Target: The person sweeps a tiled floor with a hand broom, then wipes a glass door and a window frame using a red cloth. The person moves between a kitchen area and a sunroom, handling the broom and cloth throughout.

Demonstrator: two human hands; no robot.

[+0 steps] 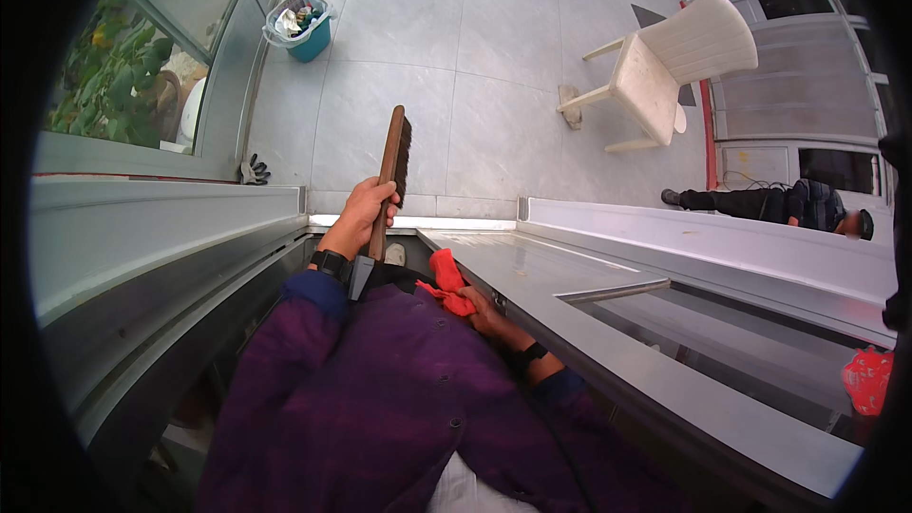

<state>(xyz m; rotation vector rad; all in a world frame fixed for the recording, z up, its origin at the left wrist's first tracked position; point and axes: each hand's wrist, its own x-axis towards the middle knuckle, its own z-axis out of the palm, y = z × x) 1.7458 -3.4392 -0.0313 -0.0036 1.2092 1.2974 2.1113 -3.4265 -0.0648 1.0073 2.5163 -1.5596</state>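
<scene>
My left hand (pixel 367 214) grips a wooden-handled bench brush (pixel 393 149) with dark bristles along its right side, pointing away from me. Below that hand, a flat grey metal piece (pixel 362 276) sits by the handle's lower end; I cannot tell whether it is a separate tool. A red cloth (pixel 447 276) is bunched in my right hand (pixel 484 310). That hand is at the edge of a metal-framed door (pixel 520 278), close to its lock (pixel 499 299); contact with the door is unclear. My shoe (pixel 395 254) shows below, by the threshold (pixel 413 223).
Grey floor tiles (pixel 399 85) stretch beyond the doorway. A lined teal bin (pixel 310 43) holds rubbish, and a work glove (pixel 254 171) lies by the left wall. A cream plastic chair (pixel 648 82) stands to the right. Another person (pixel 769 203) is at far right, beyond the white wall edge (pixel 641 224).
</scene>
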